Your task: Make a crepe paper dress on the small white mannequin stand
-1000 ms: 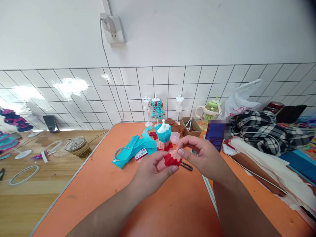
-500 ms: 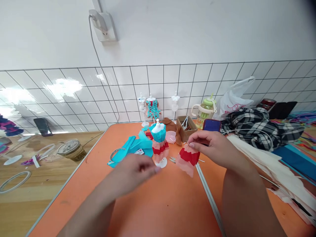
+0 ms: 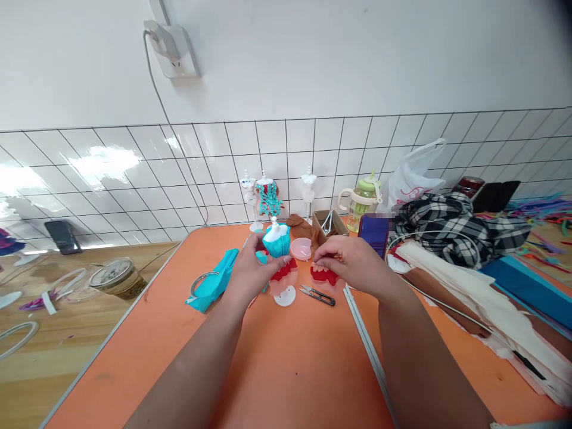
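Note:
My left hand [image 3: 255, 265] is closed around the side of a small white dress-form mannequin [image 3: 276, 231], its thumb across the waist. The mannequin wears a turquoise top and a red and pink layered skirt [image 3: 286, 280], and stands on a round white base [image 3: 285, 296]. Just to the right, my right hand [image 3: 342, 262] pinches the upper edge of a ruffled red and pink strip [image 3: 324, 275], which hangs below the fingers close to the skirt. Black thread snips [image 3: 319, 295] lie on the orange table under that strip. Turquoise crepe material [image 3: 218, 280] lies beyond my left wrist.
A silver ring [image 3: 203, 283] rests on the turquoise material. Behind stand other mini mannequins [image 3: 308, 187], a pink dish [image 3: 301, 249], a cardboard box [image 3: 339, 225], and a green-lidded bottle [image 3: 364, 202]. A phone [image 3: 374, 233], plaid cloth [image 3: 465, 229] and white strips [image 3: 473, 304] are on the right.
My left hand has moved forward and taken hold of the mannequin. My right hand has brought the ruffled strip slightly left, nearer the skirt. The snips now show fully.

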A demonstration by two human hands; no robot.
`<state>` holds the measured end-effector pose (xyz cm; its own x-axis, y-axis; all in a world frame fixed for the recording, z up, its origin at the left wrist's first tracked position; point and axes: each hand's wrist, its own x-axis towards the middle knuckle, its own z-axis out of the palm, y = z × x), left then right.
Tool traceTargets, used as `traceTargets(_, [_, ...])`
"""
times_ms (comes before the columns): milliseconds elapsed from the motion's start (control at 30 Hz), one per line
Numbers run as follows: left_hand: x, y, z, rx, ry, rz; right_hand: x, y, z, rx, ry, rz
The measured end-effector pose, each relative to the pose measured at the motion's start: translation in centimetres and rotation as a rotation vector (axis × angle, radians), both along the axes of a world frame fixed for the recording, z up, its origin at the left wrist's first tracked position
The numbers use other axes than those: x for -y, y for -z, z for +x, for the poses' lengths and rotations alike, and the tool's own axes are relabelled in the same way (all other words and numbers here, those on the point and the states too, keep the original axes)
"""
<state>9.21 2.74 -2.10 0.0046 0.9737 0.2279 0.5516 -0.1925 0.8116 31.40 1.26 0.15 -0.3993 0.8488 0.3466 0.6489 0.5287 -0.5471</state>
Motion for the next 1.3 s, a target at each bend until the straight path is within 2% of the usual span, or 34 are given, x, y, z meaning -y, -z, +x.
traceTargets(133, [-0.4, 0.0, -0.8, 0.034, 0.103, -0.031, 0.0, 0.3, -0.6, -0.033, -0.033, -0.043])
traceTargets(333, [-0.6, -0.3, -2.1, 0.282, 0.481, -0.253, 0.3, 0.3, -2.1, -0.104, -0.135, -0.137])
traceTargets(400, [-0.5, -0.3, -2.2, 0.314, 0.516, -0.269, 0.7, 0.1, -2.4, -0.139, -0.139, -0.168])
traceTargets(500, [-0.4, -0.3, -2.4, 0.317, 0.496, -0.258, 2.3, -0.9, -1.9, -0.117, -0.189, -0.224])
traceTargets(533, [-0.4, -0.3, -2.5, 0.317, 0.484, -0.256, 3.0, -1.4, -1.5, -0.090, -0.252, -0.258])
traceTargets(600, [-0.3, -0.4, -2.6, 0.321, 0.476, -0.250, 4.4, -2.4, -0.8, -0.023, -0.476, -0.336])
traceTargets(633, [-0.3, -0.4, -2.7, 0.324, 0.483, -0.246, 4.9, -2.7, -0.6, -0.040, -0.518, -0.340])
traceTargets(667, [-0.3, -0.4, -2.6, 0.326, 0.496, -0.242, 5.2, -2.9, -0.6, -0.054, -0.496, -0.322])
traceTargets(733, [-0.3, -0.4, -2.5, 0.324, 0.528, -0.237, 4.9, -2.5, -1.2, -0.077, -0.353, -0.280])
traceTargets(833, [-0.1, -0.4, -2.3, 0.313, 0.567, -0.245, 2.9, -0.9, -2.7, -0.143, -0.134, -0.235])
traceTargets(1000, [0.0, -0.3, -2.3, 0.327, 0.591, -0.260, 0.4, 1.4, -3.8, -0.181, -0.048, -0.254])
traceTargets(1300, [-0.4, 0.3, -2.6, 0.387, 0.635, -0.250, 0.5, 1.7, -4.2, -0.102, 0.087, -0.110])
